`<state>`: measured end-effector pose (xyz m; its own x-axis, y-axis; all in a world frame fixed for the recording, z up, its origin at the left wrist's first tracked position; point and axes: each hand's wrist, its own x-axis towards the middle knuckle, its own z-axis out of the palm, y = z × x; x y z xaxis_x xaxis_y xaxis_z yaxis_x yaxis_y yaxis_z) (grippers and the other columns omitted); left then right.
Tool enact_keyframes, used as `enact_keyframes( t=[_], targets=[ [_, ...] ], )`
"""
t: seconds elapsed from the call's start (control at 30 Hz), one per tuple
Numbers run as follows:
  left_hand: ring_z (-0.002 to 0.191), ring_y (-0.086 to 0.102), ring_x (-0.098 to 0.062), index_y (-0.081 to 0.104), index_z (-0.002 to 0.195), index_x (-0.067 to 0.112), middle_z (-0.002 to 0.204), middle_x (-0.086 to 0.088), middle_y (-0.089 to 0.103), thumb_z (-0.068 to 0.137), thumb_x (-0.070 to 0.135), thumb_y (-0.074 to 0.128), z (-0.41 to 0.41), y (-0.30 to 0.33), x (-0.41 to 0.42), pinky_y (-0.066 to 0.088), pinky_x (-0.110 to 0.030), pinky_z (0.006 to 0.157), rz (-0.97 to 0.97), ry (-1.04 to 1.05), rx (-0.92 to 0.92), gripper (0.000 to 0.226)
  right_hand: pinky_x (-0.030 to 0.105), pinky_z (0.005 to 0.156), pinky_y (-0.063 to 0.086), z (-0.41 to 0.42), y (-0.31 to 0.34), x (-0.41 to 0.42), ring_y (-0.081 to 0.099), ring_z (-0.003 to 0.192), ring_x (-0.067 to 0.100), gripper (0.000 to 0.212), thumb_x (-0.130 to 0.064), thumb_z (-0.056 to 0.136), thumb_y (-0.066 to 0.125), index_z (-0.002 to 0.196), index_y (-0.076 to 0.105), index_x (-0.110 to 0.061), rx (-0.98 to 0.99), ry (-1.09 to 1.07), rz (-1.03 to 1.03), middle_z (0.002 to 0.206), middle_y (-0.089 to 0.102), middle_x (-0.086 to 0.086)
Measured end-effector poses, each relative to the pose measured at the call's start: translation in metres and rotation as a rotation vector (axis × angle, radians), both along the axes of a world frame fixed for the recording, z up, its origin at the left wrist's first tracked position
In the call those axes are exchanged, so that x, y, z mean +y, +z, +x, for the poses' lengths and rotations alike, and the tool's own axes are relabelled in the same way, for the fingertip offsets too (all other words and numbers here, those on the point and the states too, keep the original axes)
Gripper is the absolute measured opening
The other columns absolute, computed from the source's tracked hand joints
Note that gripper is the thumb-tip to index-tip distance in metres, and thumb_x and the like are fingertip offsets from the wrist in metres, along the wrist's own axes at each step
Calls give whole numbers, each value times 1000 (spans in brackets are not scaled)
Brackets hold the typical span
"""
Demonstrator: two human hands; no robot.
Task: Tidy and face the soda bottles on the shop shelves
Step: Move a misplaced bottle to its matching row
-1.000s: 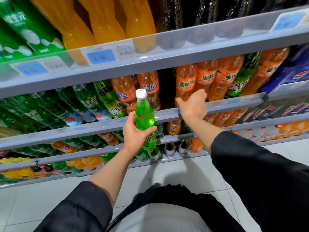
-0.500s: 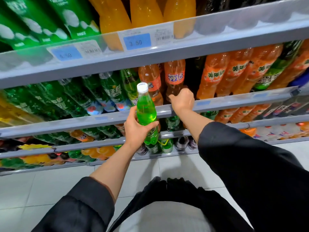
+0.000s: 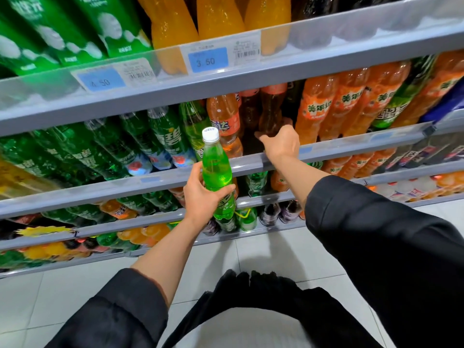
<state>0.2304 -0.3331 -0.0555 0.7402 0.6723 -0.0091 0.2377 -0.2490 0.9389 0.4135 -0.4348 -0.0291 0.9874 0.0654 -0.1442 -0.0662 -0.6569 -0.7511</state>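
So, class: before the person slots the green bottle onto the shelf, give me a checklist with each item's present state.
1. Left hand grips the green bottle firmly: ok.
2. Bottle upright, white cap on: ok.
3. Right hand on the dark bottle: touching; firm grip cannot tell.
4. Dark gap beside the orange bottle free of bottles: cannot tell.
5. Green bottle's label faces outward: cannot tell.

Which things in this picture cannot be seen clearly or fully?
All in the head view:
- Right hand: its fingertips reach into the dark shelf gap at a dark bottle; the grip is not visible.
- Green bottle: label partly covered by the left hand.
- Left price tag: blurred, first digit uncertain.
- Top-shelf bottles: caps cut off by the upper edge.
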Motion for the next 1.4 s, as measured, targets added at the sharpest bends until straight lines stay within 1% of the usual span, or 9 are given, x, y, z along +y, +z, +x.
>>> enact_keyframes(
  t=[0.1,0.2,0.43,0.7,0.83,1.07,1.17,1.27,1.4],
  targets=[
    [103,66,-15,54,120,17,111,2,69,53,39,89,-3,0,0,53,-45,92,-2,-3,-1,78,34,72,53,6,-4,14,65,90,27,46,-42,75,78,99,62,-6,84,-51,106,97,68,9],
    [102,66,-15,55,121,14,109,0,69,58,25,91,-5,-2,3,54,-45,91,-8,-6,-15,73,38,82,56,10,-10,21,65,98,29,44,-31,78,78,110,61,-6,92,-136,134,107,68,11],
    [99,67,-13,55,120,13,106,2,70,58,23,90,-1,-9,1,55,-45,90,-32,6,-13,72,26,81,47,24,-12,27,60,112,25,41,-31,95,55,128,51,-8,53,-110,-117,123,60,9],
    [100,67,-11,55,121,11,108,0,69,61,10,90,7,-14,-5,55,-38,91,-66,8,-33,70,31,78,57,34,-8,32,70,83,24,29,-42,83,61,86,60,-13,245,21,-28,96,71,5],
    [97,68,-11,55,118,11,105,1,69,61,9,90,9,-13,-2,56,-39,90,-78,16,-42,66,31,82,53,25,-2,18,63,98,23,39,-30,81,67,115,61,-12,255,-29,-15,109,65,5],
    [101,67,-17,54,121,10,109,-3,69,62,13,90,7,-19,-2,55,-43,91,-82,5,-55,69,27,84,46,18,12,18,58,116,24,59,-56,84,62,127,56,-15,204,39,-225,127,61,5],
    [101,67,-17,55,119,11,109,-3,69,62,13,90,2,-24,-3,55,-44,90,-89,-1,-49,68,27,85,44,20,7,19,55,119,24,52,-40,90,56,134,49,-12,290,65,-132,131,56,6],
    [101,67,-19,55,118,10,108,-4,69,61,12,90,-2,-26,-6,55,-45,89,-94,-6,-52,67,25,78,45,23,2,13,58,100,20,42,-23,92,49,130,46,-6,343,-51,18,113,58,4],
    [100,67,-20,55,117,9,108,-6,69,61,10,90,-3,-25,-9,56,-44,89,-102,-14,-56,66,19,44,32,20,11,5,40,51,9,9,-19,92,50,93,53,-11,480,-236,481,71,51,0]
  ],
)
